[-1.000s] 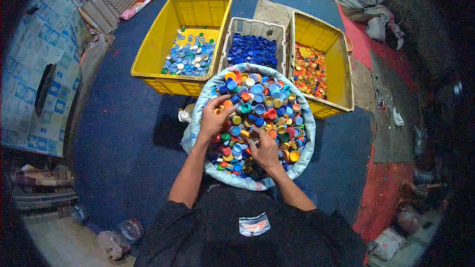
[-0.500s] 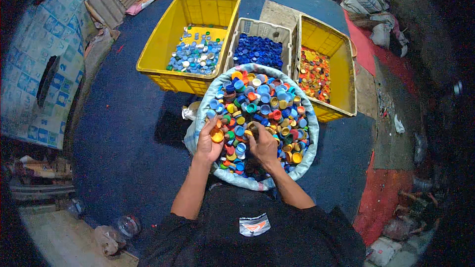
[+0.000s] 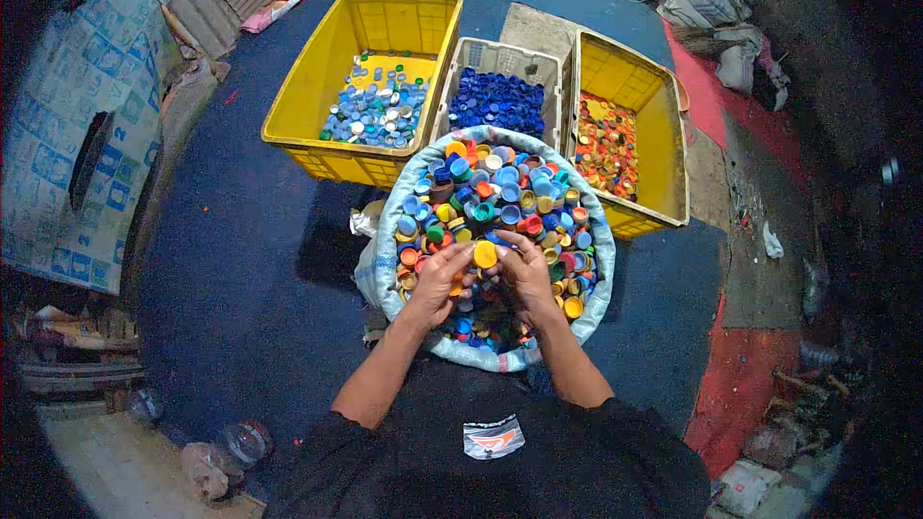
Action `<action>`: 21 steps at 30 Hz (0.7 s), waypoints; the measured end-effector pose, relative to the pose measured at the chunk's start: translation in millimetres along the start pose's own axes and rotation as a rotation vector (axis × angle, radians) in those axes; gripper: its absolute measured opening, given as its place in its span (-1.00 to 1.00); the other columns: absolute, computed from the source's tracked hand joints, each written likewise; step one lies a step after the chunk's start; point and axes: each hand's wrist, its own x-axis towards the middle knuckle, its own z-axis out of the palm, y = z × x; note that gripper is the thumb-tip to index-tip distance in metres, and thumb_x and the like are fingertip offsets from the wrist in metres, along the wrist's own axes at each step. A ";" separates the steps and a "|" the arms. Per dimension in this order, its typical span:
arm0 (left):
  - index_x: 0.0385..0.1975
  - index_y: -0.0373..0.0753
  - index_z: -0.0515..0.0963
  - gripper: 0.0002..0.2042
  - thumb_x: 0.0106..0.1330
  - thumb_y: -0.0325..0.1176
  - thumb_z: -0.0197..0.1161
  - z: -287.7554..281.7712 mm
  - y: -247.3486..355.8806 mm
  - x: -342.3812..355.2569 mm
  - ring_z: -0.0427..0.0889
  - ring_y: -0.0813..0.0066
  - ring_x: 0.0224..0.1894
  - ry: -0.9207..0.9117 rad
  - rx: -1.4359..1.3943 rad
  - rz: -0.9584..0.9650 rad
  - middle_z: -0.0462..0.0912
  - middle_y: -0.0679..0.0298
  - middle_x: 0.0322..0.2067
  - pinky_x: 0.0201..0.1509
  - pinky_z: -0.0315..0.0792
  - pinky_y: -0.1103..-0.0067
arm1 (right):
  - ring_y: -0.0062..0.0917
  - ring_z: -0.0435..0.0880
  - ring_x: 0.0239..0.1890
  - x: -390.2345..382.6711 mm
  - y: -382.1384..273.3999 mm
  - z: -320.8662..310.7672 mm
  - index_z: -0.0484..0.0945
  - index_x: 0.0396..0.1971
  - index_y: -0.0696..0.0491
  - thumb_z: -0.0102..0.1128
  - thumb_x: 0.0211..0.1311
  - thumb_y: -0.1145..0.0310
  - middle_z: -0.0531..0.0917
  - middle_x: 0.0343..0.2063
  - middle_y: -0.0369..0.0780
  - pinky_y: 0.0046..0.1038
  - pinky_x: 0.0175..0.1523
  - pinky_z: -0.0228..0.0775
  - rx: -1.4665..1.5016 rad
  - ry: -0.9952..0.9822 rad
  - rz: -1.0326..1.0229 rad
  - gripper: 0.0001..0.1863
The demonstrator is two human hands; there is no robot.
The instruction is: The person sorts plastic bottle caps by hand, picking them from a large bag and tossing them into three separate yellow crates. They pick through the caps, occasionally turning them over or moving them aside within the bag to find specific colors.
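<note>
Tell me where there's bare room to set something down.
Bare blue floor lies left, between the sack and patterned sheet; also right, between sack and red strip. Crowded: the sack, heaped with caps, and the close-set bins beyond.

Crates (image 3: 298,96) of colour-grouped bottle caps (image 3: 495,101) suggest a sorting workshop.

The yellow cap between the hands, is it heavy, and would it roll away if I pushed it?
Probably light: the yellow cap is small beside the left hand and right hand. It might roll if stood on its edge, because it looks round. Lying flat, it would more likely slide, since its face looks flat.
</note>
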 end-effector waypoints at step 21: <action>0.09 -0.39 0.27 -0.61 0.26 -0.42 -0.01 -7.8 -10.9 24.6 0.43 0.19 0.07 -0.190 -0.454 0.034 0.39 -0.04 0.06 0.11 0.38 0.41 | -0.36 0.53 -0.16 -6.6 -20.2 -11.2 0.26 0.07 0.21 -0.02 -0.01 0.40 0.47 -0.06 -0.07 -0.36 -0.01 0.39 0.596 -0.094 -0.027 -0.45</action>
